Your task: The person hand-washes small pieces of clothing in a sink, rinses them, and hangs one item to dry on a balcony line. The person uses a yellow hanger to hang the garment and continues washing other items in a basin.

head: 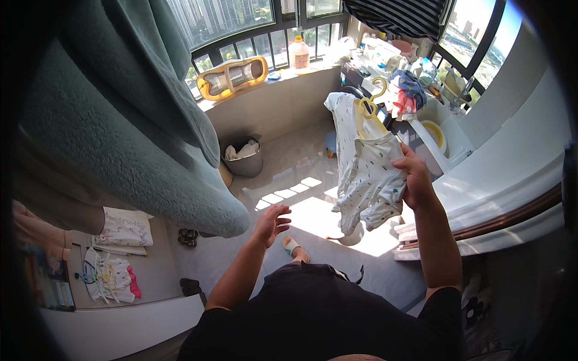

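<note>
My right hand [414,178] grips the side of a white baby romper [368,173] printed with small dark and green marks. A yellow clothes hanger [371,106] sits in the romper's neck, its hook sticking up. The garment hangs in the air in front of me, and its legs dangle over the sunlit floor. My left hand [272,223] is held low to the left of it, with nothing in it and the fingers apart. A large grey-green fleecy textile [149,149] hangs close on the left, short of that hand.
A grey bucket [244,158] with cloth inside stands by the low wall. At right is a white sink [456,135] beside a cluttered counter. Folded clothes [124,228] and small garments with hangers [108,275] lie on a low surface at left. A blue stool [332,142] stands behind the romper.
</note>
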`<action>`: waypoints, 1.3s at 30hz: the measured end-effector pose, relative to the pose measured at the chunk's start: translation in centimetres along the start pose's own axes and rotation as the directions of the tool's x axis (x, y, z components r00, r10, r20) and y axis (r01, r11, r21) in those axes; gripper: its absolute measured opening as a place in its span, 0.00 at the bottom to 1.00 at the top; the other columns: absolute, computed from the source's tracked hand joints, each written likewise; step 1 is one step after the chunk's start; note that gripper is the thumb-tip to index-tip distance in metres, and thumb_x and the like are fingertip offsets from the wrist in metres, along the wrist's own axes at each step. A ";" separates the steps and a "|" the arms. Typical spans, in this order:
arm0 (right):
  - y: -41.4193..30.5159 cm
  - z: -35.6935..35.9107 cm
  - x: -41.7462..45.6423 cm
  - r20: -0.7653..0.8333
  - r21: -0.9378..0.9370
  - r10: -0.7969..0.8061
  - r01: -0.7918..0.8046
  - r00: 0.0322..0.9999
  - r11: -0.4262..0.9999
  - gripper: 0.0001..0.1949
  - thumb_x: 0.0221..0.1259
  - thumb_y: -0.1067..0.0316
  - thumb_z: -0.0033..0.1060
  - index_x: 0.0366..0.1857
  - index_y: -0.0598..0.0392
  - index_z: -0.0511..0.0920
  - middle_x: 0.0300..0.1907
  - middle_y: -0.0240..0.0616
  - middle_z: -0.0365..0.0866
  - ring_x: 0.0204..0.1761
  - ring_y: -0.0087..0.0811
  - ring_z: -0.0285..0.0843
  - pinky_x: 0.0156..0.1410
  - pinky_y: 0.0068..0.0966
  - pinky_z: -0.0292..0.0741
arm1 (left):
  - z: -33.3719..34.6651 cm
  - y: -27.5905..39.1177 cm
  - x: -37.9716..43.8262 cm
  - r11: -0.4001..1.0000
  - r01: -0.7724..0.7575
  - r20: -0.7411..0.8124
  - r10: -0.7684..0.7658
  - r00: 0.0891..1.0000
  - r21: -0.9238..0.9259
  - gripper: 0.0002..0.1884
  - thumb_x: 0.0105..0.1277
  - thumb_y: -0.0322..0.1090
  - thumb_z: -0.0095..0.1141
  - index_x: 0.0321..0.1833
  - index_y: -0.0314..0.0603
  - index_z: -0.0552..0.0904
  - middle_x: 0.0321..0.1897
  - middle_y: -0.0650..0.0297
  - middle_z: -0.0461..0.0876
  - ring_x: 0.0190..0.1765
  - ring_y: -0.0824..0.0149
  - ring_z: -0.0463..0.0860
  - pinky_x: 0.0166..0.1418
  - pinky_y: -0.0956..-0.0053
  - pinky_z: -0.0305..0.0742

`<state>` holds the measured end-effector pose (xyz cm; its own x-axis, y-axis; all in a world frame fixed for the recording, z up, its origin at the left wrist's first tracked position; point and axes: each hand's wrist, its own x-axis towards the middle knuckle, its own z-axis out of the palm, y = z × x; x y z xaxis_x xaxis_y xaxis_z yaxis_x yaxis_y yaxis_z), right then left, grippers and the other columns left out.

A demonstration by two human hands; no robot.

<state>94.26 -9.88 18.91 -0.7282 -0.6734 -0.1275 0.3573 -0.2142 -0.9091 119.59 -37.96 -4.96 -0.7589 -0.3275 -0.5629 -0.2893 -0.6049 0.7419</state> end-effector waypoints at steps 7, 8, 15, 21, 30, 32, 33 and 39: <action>-10.8 13.7 16.6 0.181 0.007 -0.100 0.100 0.978 0.995 0.21 0.71 0.70 0.53 0.66 0.60 0.74 0.54 0.45 0.84 0.52 0.39 0.88 0.65 0.42 0.85 | -7.7 5.8 5.1 0.988 -0.012 -0.228 -0.023 0.973 -0.151 0.17 0.81 0.53 0.56 0.55 0.48 0.83 0.53 0.64 0.84 0.54 0.60 0.81 0.61 0.58 0.78; -12.5 14.9 20.0 0.192 0.036 -0.048 0.042 0.980 0.998 0.21 0.72 0.66 0.54 0.64 0.63 0.75 0.53 0.48 0.83 0.51 0.43 0.87 0.65 0.45 0.83 | -8.3 5.9 6.2 0.983 -0.034 -0.270 -0.016 0.963 -0.180 0.16 0.82 0.53 0.56 0.55 0.48 0.83 0.52 0.63 0.84 0.53 0.59 0.81 0.61 0.58 0.78; -29.6 32.7 34.8 0.256 -0.200 -0.298 0.352 0.920 0.914 0.35 0.73 0.56 0.55 0.80 0.61 0.61 0.77 0.64 0.64 0.76 0.59 0.68 0.76 0.66 0.69 | -16.5 6.6 10.1 0.932 -0.137 -0.453 -0.033 0.891 -0.337 0.15 0.83 0.52 0.54 0.51 0.50 0.82 0.47 0.65 0.84 0.48 0.58 0.81 0.55 0.55 0.78; -43.6 43.1 44.8 0.293 -0.213 -0.720 0.777 0.629 0.592 0.26 0.77 0.57 0.53 0.71 0.66 0.74 0.63 0.61 0.83 0.61 0.51 0.86 0.71 0.53 0.78 | -25.6 4.6 13.0 0.791 -0.341 -0.604 -0.046 0.796 -0.509 0.17 0.82 0.55 0.53 0.42 0.52 0.83 0.42 0.66 0.87 0.45 0.56 0.83 0.50 0.54 0.80; -58.1 51.3 56.8 0.197 -0.630 -0.972 0.776 0.129 -0.025 0.25 0.71 0.52 0.53 0.56 0.63 0.87 0.59 0.64 0.88 0.62 0.59 0.87 0.69 0.50 0.79 | -21.3 17.5 15.6 0.805 -0.393 -0.701 -0.039 0.712 -0.445 0.17 0.82 0.54 0.53 0.41 0.53 0.83 0.41 0.66 0.87 0.44 0.56 0.83 0.49 0.54 0.80; -59.8 52.3 58.3 0.223 -0.689 -0.974 0.715 0.047 -0.123 0.25 0.70 0.50 0.52 0.54 0.62 0.89 0.59 0.62 0.89 0.63 0.58 0.87 0.70 0.50 0.79 | -21.0 18.8 15.9 0.798 -0.405 -0.707 -0.037 0.706 -0.446 0.16 0.82 0.54 0.53 0.41 0.53 0.83 0.41 0.66 0.87 0.44 0.56 0.83 0.49 0.54 0.80; -60.2 52.9 59.1 0.234 -0.709 -0.972 0.688 0.027 -0.152 0.26 0.70 0.50 0.51 0.52 0.61 0.89 0.58 0.62 0.89 0.63 0.57 0.87 0.70 0.50 0.79 | -20.9 19.2 16.0 0.793 -0.412 -0.712 -0.038 0.701 -0.448 0.16 0.82 0.54 0.53 0.41 0.53 0.83 0.41 0.66 0.87 0.44 0.56 0.83 0.49 0.54 0.80; -61.3 51.4 63.3 0.322 -0.756 -0.945 0.618 0.063 -0.216 0.26 0.70 0.49 0.51 0.56 0.60 0.88 0.61 0.62 0.87 0.66 0.59 0.85 0.74 0.50 0.78 | -20.3 20.5 16.5 0.783 -0.426 -0.726 -0.046 0.686 -0.452 0.16 0.82 0.53 0.52 0.41 0.53 0.83 0.41 0.66 0.87 0.44 0.57 0.83 0.49 0.55 0.80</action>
<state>56.31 -75.71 86.92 -0.1951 -0.0685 0.9784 -0.9695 0.1645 -0.1818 112.99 -70.52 -6.44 -0.0833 -0.7239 -0.6848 0.3608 -0.6625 0.6564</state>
